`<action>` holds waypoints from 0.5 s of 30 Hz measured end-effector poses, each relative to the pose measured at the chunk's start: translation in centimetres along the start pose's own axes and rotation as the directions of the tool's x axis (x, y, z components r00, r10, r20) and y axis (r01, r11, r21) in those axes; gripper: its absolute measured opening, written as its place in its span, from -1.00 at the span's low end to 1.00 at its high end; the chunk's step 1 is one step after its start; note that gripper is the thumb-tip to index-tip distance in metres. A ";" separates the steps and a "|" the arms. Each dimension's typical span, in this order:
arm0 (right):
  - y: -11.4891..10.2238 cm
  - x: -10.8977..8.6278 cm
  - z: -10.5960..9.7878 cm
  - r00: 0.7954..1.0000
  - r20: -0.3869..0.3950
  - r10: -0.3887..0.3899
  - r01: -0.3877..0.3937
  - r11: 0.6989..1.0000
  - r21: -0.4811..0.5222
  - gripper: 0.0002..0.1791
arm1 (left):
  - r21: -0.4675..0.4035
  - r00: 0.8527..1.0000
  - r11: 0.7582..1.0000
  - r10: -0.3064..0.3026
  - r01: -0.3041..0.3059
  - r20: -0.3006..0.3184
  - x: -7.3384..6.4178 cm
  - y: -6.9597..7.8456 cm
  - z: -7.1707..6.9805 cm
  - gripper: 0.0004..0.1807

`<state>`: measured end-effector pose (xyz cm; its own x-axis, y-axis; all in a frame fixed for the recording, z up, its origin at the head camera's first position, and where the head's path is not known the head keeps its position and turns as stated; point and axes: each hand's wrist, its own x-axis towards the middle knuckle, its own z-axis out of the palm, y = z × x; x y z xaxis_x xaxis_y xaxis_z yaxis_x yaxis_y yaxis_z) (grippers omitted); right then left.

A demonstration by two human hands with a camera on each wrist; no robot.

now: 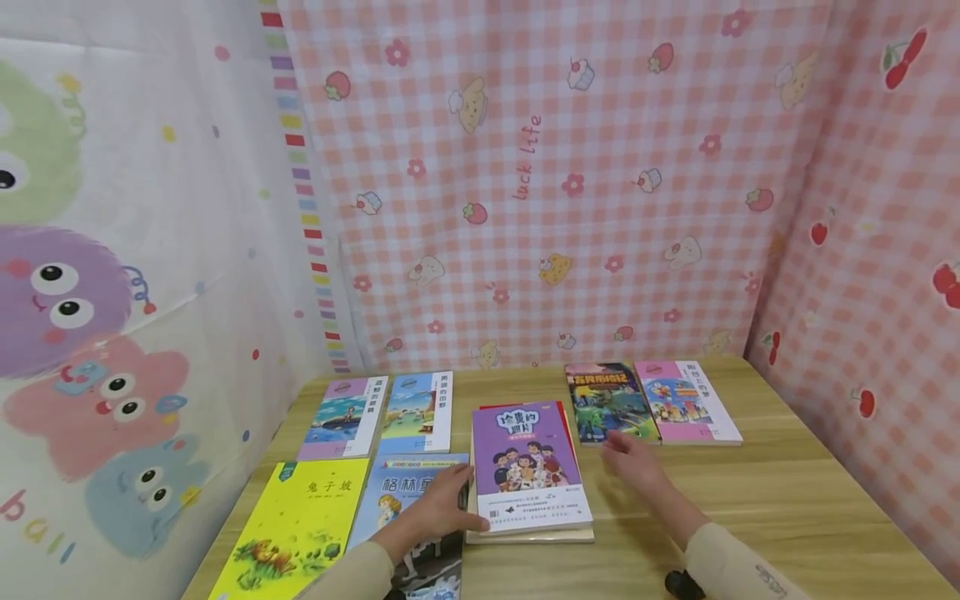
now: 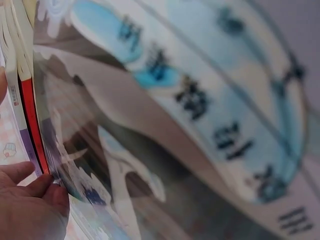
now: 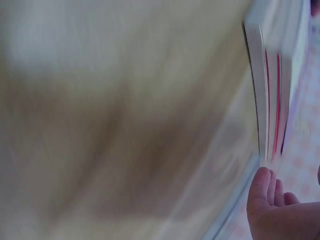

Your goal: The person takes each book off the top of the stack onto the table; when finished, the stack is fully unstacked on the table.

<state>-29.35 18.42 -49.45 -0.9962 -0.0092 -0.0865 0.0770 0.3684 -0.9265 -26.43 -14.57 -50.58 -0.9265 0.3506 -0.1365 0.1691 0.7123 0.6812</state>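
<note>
A small stack of books, a purple-covered book (image 1: 528, 467) on top, lies in the middle of the table. Below it, a red edge and cream pages of other books (image 2: 35, 127) show. My left hand (image 1: 442, 508) rests against the stack's left side, its fingertips touching the edges and the thumb near the front corner. My right hand (image 1: 633, 467) is held apart from the stack on its right, fingers relaxed and holding nothing, by the lower edge of a dark green book (image 1: 611, 404). The stack's page edges (image 3: 272, 100) face that hand.
Beside the green book lies a pink-and-white book (image 1: 686, 404). At the left are a pink book (image 1: 337, 417), a light blue book (image 1: 416, 412), a yellow book (image 1: 292, 525) and a blue book (image 1: 382, 492) partly under my left arm. Patterned cloth (image 1: 555, 183) hangs behind the wooden table (image 1: 750, 508).
</note>
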 end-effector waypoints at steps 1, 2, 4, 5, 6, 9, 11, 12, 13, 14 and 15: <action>0.2 -0.3 0.5 1.000 0.007 -0.007 0.007 1.000 0.023 -0.44 | 0.001 1.000 1.000 -0.003 0.003 0.007 0.0 0.0 -0.1 0.06; 0.5 -0.6 1.0 1.000 0.007 -0.016 0.015 0.999 0.035 -0.45 | 0.003 1.000 1.000 -0.005 0.005 0.010 0.0 0.0 -0.1 0.05; 1.0 -1.1 1.9 1.000 0.013 -0.024 0.023 0.997 0.075 -0.46 | 0.007 1.000 1.000 -0.007 0.007 0.019 0.0 -0.1 -0.1 0.04; 1.3 -1.4 2.2 0.999 0.020 -0.033 0.032 0.996 0.084 -0.47 | 0.011 1.000 1.000 -0.008 0.008 0.023 0.0 -0.1 -0.2 0.04; 1.4 -1.7 2.5 0.999 0.024 -0.039 0.036 0.995 0.091 -0.46 | 0.012 1.000 1.000 -0.008 0.008 0.030 -0.1 -0.1 -0.2 0.03; 1.4 -2.6 3.3 0.999 0.034 -0.001 -0.002 0.994 0.106 -0.44 | -0.001 0.998 1.000 -0.016 0.016 0.060 -0.2 0.0 -0.5 0.01; 1.1 -3.0 3.7 0.999 0.036 0.014 -0.017 0.996 0.092 -0.42 | -0.016 0.996 1.000 -0.017 0.018 0.083 -0.4 0.1 -0.7 -0.01; 0.9 -3.2 3.9 0.999 0.030 0.033 -0.035 0.995 0.090 -0.42 | -0.025 0.996 0.999 -0.017 0.020 0.093 -0.4 0.1 -0.8 -0.01; 0.8 -3.3 4.1 0.999 0.025 0.045 -0.047 0.996 0.075 -0.42 | -0.032 0.995 0.999 -0.017 0.020 0.100 -0.4 0.1 -0.8 -0.01; 0.6 -3.4 4.2 0.999 0.018 0.048 -0.049 0.997 0.061 -0.43 | -0.040 0.994 0.999 -0.014 0.018 0.106 -0.5 0.1 -0.9 -0.01; 0.5 -3.4 4.3 0.999 0.013 0.052 -0.053 0.997 0.049 -0.43 | -0.047 0.994 0.999 -0.013 0.019 0.112 -0.5 0.1 -0.9 -0.01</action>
<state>-25.71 14.61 -51.24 -0.9902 -0.0024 -0.1397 0.1314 0.3228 -0.9373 -26.26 -15.22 -49.80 -0.8854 0.4068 -0.2250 0.1359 0.6894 0.7115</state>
